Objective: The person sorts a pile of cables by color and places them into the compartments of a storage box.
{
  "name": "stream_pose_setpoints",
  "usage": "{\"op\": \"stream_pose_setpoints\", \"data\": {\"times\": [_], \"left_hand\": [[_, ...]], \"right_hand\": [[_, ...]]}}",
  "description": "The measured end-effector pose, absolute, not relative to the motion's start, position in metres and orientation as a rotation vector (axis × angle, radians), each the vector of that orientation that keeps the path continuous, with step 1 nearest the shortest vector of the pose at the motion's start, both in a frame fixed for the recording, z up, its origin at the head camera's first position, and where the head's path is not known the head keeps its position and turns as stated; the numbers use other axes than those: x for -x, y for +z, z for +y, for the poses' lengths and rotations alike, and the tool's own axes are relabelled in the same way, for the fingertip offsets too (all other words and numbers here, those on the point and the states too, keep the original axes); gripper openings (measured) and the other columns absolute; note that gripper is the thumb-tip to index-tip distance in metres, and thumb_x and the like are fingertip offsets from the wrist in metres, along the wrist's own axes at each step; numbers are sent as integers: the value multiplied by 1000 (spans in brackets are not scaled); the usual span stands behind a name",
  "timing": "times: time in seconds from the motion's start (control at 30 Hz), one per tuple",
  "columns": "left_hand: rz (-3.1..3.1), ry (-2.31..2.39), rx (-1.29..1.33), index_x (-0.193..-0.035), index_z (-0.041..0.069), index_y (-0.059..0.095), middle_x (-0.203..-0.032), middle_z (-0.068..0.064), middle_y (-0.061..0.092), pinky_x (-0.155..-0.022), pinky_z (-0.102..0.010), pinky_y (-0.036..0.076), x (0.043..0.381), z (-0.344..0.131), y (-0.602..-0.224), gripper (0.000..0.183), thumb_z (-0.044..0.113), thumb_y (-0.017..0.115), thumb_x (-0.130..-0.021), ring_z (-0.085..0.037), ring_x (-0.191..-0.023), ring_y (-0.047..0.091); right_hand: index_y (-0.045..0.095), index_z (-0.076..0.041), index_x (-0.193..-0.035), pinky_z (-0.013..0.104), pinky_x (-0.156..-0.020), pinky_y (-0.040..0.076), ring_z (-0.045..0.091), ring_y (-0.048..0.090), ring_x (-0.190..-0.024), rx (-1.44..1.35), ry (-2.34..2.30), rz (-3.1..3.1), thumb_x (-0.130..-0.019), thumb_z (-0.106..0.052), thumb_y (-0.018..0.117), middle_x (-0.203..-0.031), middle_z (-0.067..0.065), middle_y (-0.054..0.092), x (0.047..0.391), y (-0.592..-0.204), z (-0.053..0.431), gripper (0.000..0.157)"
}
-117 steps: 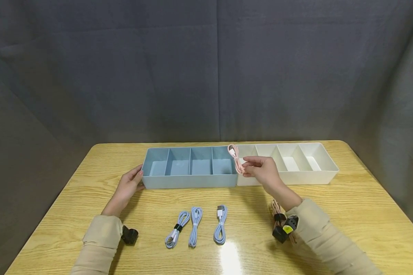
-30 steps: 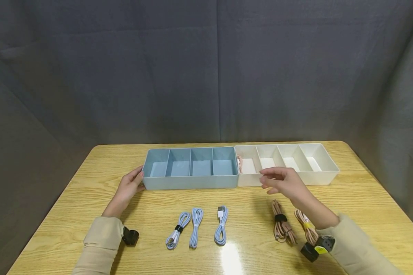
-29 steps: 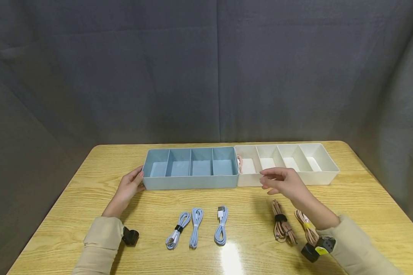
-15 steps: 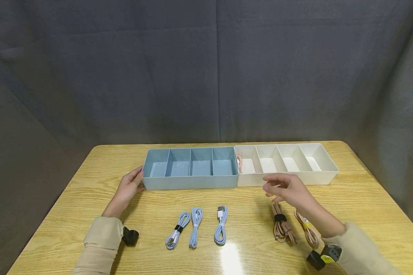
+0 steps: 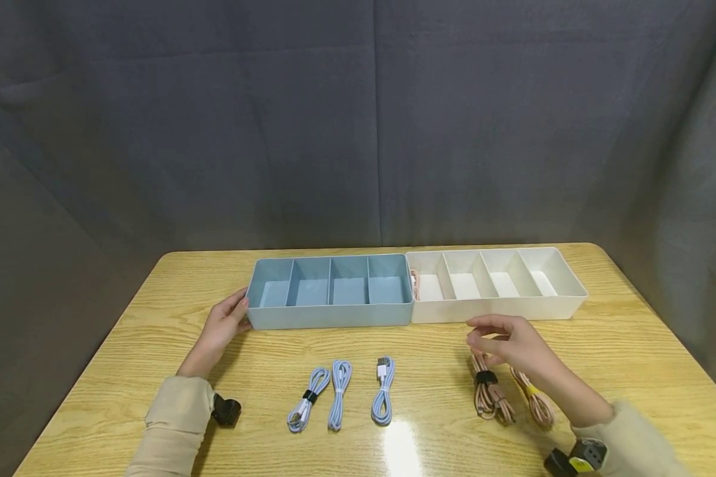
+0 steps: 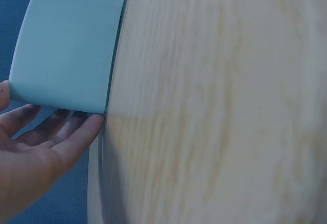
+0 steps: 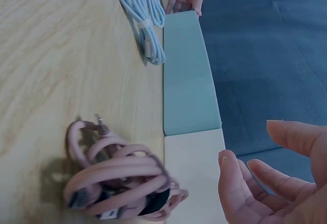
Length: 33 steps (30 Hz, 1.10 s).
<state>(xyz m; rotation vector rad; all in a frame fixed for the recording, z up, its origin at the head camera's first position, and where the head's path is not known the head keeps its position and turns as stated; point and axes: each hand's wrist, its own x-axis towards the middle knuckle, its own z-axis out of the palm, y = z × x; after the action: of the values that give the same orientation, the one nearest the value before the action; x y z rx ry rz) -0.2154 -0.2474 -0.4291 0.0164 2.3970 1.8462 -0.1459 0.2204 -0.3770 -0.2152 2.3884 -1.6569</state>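
Observation:
My left hand [image 5: 221,326] touches the left end of the blue four-compartment organizer box [image 5: 331,317]. In the left wrist view, its fingertips rest against the box's end wall. My right hand [image 5: 516,344] holds nothing, its fingers loosely bent, in front of the white organizer box [image 5: 501,309]. Below its fingers lies a brown-pink cable bundle with a black strap [image 5: 486,377]. Beside that, partly behind the wrist, is a similar cable with a yellow tie [image 5: 539,407]. A pale pink cable [image 5: 415,283] stands against the left wall of the white box's leftmost compartment.
Three coiled light-blue cables lie in front of the blue box: one with a black strap [image 5: 308,399], a middle one [image 5: 339,395], and one with a white tie [image 5: 382,391]. Both boxes stand end to end near the back of the wooden table [image 5: 137,371]. A dark curtain [image 5: 274,132] hangs behind.
The pale pink cable, earlier pinched in my right hand, now sits in the white box. That hand has let go and moved right and towards me, over the brown-pink cables. My left hand stays put.

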Motion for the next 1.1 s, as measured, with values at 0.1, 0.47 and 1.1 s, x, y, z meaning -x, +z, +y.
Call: {"op": "stream_pose_setpoints", "data": {"times": [0.1,0.47,1.1], "left_hand": [[2401,1845,-14,-144,-1,17,-145,-25,20,-98,-47,35,215,-247,-429,50,21,30,-101,-39,-127,31],[2417,1832,-24,-144,-1,17,-145,-25,21,-98,-48,35,213,-247,-429,51,23,30,-101,-39,-126,32],[2423,1837,-19,-144,-1,18,-145,-24,20,-98,-47,36,214,-247,-430,51,24,31,-101,-39,-125,33]], "right_hand": [[46,16,-122,34,-63,55,19,63,-80,190,-1664,2375,-87,-11,61,-98,17,62,144,-382,222,47],[46,13,-124,36,-63,54,17,62,-82,116,-1642,2375,-86,-15,63,-104,16,59,137,-398,233,50],[55,10,-117,28,-49,50,14,58,-59,102,-1532,2513,-81,-16,69,-93,12,61,131,-413,239,46]]}}
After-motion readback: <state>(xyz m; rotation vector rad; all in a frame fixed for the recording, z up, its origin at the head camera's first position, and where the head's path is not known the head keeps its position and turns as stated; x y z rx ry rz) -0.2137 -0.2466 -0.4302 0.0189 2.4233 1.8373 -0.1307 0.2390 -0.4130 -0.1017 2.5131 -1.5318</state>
